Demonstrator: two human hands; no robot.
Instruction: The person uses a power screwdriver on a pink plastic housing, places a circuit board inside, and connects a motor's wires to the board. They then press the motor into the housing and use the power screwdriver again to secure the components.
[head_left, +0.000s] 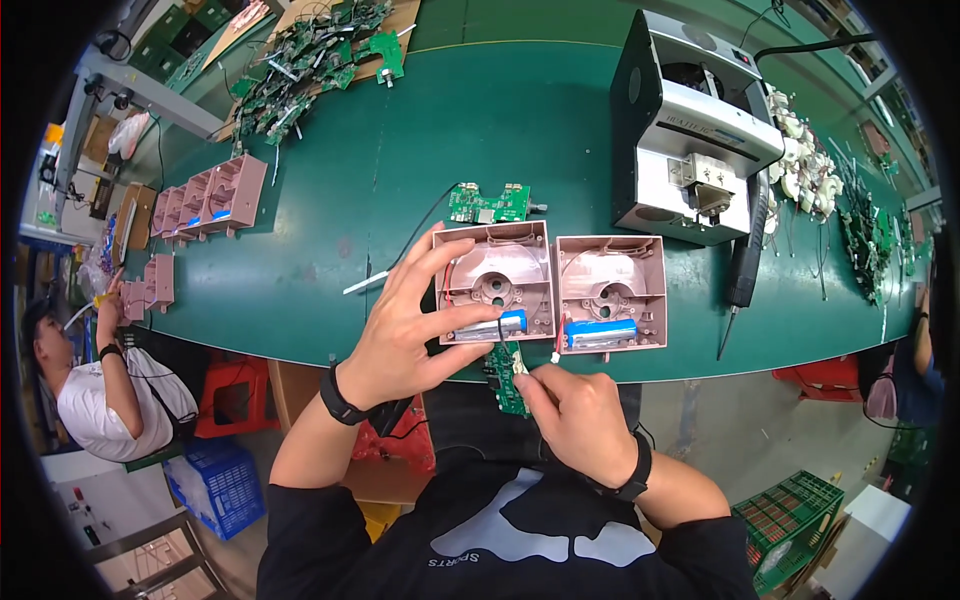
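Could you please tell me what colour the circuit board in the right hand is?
The circuit board is green, best seen in the head view.

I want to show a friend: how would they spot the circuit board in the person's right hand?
On the green table, two open pink cases sit before the person. On the near side of the left case, the right hand holds a narrow green board. Unlike the other green board lying beyond that case, it is handheld.
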